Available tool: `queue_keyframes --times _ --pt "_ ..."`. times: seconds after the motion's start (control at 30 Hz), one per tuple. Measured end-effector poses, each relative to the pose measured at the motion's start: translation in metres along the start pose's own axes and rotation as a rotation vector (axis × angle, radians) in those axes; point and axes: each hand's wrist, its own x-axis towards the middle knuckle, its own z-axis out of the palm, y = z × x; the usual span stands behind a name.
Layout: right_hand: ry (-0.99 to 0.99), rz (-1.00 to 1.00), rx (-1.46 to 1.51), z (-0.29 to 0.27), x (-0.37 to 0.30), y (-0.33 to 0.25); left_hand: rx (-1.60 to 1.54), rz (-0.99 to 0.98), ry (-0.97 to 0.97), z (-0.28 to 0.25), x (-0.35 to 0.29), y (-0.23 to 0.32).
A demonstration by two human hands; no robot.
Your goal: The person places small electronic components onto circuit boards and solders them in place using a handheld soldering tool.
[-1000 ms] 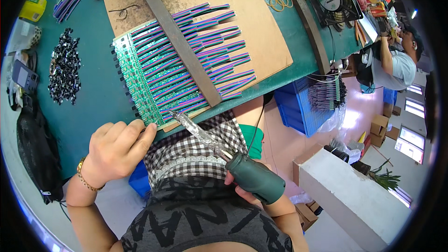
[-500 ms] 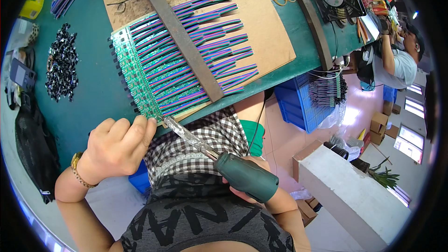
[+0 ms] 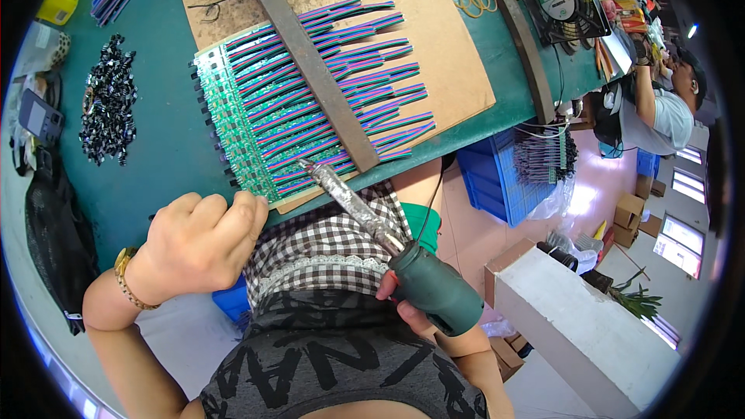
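Now one soldering iron (image 3: pixel 365 213) gripped in right hand (image 3: pixel 411 312), left hand (image 3: pixel 203 242) fisted beside one circuit-strip panel (image 3: pixel 256 140).

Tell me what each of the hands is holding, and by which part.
The right hand holds a soldering iron by its dark green handle. The left hand is curled at the near edge of the green circuit boards; whether it grips anything cannot be told.

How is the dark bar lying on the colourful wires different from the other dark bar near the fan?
The dark bar on the wires lies across the rows of striped wires and green boards, pinning them on the brown sheet; the bar near the fan rests on the bare green table with nothing under it. The first looks wider, the second narrower. Both are long, dark, flat and slanted the same way.
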Motion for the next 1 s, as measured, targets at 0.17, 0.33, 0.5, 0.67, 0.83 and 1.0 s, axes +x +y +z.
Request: queue_keyframes --times 0.17,0.33,0.5,0.67,0.83,1.0 --pt "-0.014 0.076 -0.024 -0.001 0.011 -0.023 -0.015 -0.001 -0.004 0.001 -0.001 -0.001" --pt "-0.023 -0.156 -0.067 -0.001 0.0 0.012 0.034 0.036 -0.043 -0.002 -0.002 0.001" --pt "-0.046 -0.168 -0.153 0.001 -0.002 0.034 0.047 0.046 -0.047 -0.003 -0.001 0.0" --pt "-0.07 -0.318 -0.237 -0.001 0.001 0.033 0.034 0.04 -0.053 -0.003 0.0 -0.001" --pt "-0.087 -0.315 -0.208 -0.003 0.006 0.023 -0.016 0.028 -0.051 -0.003 0.004 -0.003" --pt "-0.064 -0.092 -0.108 -0.005 -0.008 0.025 -0.032 0.028 -0.057 -0.003 0.005 -0.004"
